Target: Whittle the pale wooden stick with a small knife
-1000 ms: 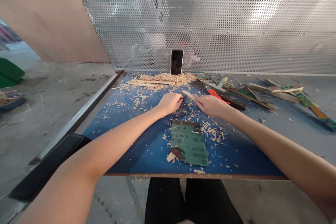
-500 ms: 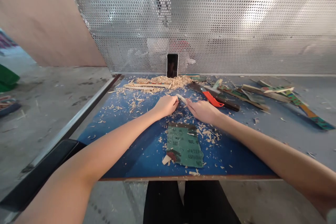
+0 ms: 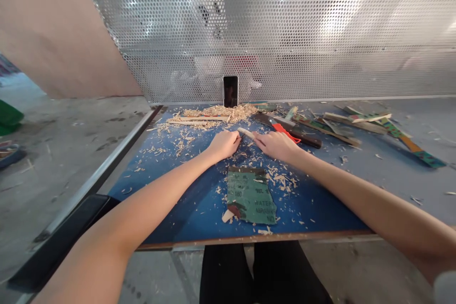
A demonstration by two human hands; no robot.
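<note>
A pale strip of wood (image 3: 245, 132) lies between my two hands over the blue table. My right hand (image 3: 276, 145) is closed on its near right end, thumb and fingers pressed together. My left hand (image 3: 225, 144) is curled closed beside the strip's far left end; what its fingers hold is hidden. Below both hands a torn sheet of green sandpaper (image 3: 251, 197) lies on the table, printed side up, with a small pale wood chip (image 3: 227, 216) at its lower left corner.
Wood shavings (image 3: 213, 113) are heaped before a phone (image 3: 231, 91) standing against the perforated metal screen (image 3: 302, 33). An orange-red tool (image 3: 287, 134), a dark handle (image 3: 309, 139) and painted wood strips (image 3: 409, 142) lie right. A black armrest-like bar (image 3: 60, 242) is at left.
The whole view has shifted slightly. My hands stay close together, with a little more of the pale strip showing between them.
</note>
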